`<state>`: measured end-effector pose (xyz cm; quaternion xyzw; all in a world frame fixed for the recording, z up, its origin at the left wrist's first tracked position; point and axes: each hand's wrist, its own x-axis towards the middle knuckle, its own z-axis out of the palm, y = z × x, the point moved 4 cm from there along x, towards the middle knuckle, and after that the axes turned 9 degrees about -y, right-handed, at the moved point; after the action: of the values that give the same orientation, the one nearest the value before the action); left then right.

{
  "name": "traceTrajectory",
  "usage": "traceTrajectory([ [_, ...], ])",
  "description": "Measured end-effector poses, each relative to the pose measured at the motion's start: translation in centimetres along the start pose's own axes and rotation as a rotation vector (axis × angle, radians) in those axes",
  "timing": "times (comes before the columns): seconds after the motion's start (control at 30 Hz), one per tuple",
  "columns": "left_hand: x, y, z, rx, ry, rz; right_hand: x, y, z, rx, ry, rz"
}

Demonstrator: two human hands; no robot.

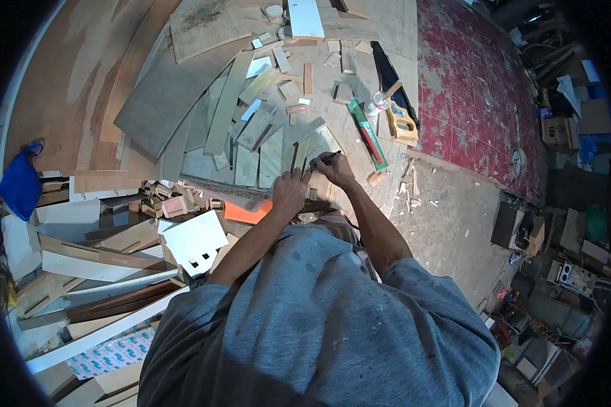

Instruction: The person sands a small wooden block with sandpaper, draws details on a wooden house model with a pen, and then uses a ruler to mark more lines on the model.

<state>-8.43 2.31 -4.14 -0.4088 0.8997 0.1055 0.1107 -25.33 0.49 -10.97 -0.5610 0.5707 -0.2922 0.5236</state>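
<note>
Both hands are close together over a pale wood board (324, 141) at the near edge of the workbench. My left hand (292, 192) presses down with curled fingers, and a thin dark strip (295, 156) sticks out beyond its fingertips. Pinched in my right hand (335, 171) is a slim dark pencil-like stick (332, 154), its lower end hidden by the fingers. The fingertips of the two hands nearly meet. To the right of them lies a green-and-red packet (368, 136), with a yellow-handled saw (402, 126) farther right.
Several wood offcuts (258, 129) cover the bench ahead and left. A clear jar (379, 102) stands near the saw. Large plywood sheets (176, 95) lie at left, above stacked scrap boards (102, 244). An orange piece (248, 211) sits by my left forearm. Red worn flooring (468, 102) spreads to the right.
</note>
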Motion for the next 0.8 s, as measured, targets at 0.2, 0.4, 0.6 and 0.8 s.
traceTrajectory([
  [0.2, -0.2, -0.2, -0.2, -0.004, -0.01, 0.003, -2.6, 1.0, 1.0, 0.586, 0.222, 0.038],
  [0.4, -0.1, -0.4, -0.4, 0.016, -0.014, 0.036, -4.4, -0.7, 2.2, 0.385, 0.383, 0.12],
  [0.6, 0.0, -0.6, -0.8, 0.021, -0.044, 0.052, -4.0, -0.7, 2.6, 0.189, 0.422, 0.006],
  [0.8, 0.2, -0.7, -0.9, 0.045, -0.064, 0.065, -4.6, -1.2, 2.7, 0.047, 0.32, -0.033],
])
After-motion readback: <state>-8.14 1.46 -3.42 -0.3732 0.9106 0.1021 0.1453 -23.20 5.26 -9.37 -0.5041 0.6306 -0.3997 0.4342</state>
